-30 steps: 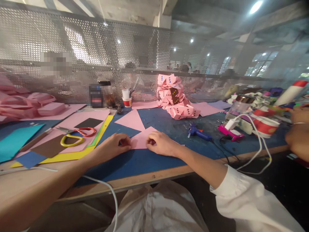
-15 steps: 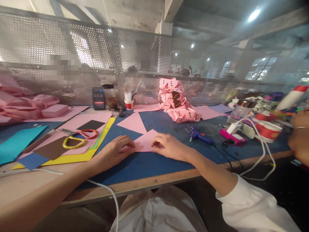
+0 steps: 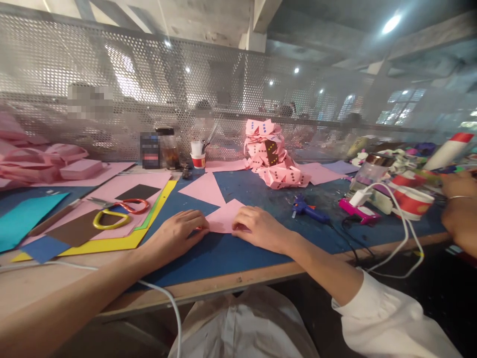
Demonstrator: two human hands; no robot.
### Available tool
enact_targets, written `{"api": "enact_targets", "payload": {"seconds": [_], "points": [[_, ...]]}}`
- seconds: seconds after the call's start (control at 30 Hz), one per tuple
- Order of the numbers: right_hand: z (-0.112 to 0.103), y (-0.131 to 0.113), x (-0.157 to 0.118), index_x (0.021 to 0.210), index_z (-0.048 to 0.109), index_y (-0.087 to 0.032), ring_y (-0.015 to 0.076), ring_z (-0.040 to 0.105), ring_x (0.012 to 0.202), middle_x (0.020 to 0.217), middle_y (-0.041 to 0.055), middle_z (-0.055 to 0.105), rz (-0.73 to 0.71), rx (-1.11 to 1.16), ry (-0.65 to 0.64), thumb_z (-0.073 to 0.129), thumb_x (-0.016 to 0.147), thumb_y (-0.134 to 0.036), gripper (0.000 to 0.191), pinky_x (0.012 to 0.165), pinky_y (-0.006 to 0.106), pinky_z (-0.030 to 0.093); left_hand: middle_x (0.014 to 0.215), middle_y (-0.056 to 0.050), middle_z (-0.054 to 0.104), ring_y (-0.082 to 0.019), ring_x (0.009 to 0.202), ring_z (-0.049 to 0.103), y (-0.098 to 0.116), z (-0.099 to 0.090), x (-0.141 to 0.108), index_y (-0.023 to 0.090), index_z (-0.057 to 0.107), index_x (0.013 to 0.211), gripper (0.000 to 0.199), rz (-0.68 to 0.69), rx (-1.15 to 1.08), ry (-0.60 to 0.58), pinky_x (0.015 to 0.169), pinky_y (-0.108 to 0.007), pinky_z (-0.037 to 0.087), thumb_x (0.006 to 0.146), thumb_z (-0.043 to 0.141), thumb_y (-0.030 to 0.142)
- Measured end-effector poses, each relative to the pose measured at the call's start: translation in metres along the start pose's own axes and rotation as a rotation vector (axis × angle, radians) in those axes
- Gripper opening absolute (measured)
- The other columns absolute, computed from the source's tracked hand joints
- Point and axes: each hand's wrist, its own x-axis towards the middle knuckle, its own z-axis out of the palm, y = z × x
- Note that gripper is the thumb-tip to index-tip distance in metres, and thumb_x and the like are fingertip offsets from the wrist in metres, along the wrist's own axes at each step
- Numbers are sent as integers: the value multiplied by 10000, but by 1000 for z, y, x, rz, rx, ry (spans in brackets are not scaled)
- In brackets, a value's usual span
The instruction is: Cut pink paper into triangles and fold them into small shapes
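A sheet of pink paper lies on the blue mat between my hands. My left hand grips its left corner, fingers curled together. At the right end, my right hand pinches the near edge with bent fingers. The paper's ends are hidden under my fingers. Just behind it lies a pink paper triangle. Farther back stands a stack of folded pink paper shapes with dark and blue dots. To the right a blue glue gun rests on the mat.
Scissors with red and yellow handles lie on coloured sheets at left. A pink power strip, white cables and a glass jar stand at right, near another person's hand. A paper cup and perforated screen are behind.
My hands stay on the pink paper, with the right fingers shifted very slightly left along its edge. The view has moved a little; the other person's hand at right has moved slightly inward.
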Motion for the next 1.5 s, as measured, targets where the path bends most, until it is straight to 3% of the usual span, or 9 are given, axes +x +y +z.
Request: {"api": "enact_targets", "payload": {"seconds": [0.33,1.13,1.5], "points": [[2,-4,-1,916,698,-175,188,615,932,939,59,687,-70,-189,8,630,983,-240,116,812,325,374,914,-45,648,-184,858,589,4,-2,-1,206,656,910,237,-5,-63,-3,806,-302,444,1021,463,286],[2,-8,-1,873,632,-172,179,621,880,930,49,693,27,-90,-10,633,923,-152,55,790,306,401,834,-24,626,-174,779,576,2,3,-1,195,635,892,243,-19,-112,-17,769,-297,440,1019,485,339],[-2,-2,-2,888,656,-180,158,633,840,928,28,701,138,49,-50,676,952,-238,88,784,282,421,822,-10,626,-171,762,585,-5,5,1,213,647,885,207,-131,-195,-36,705,-267,432,977,543,366]]}}
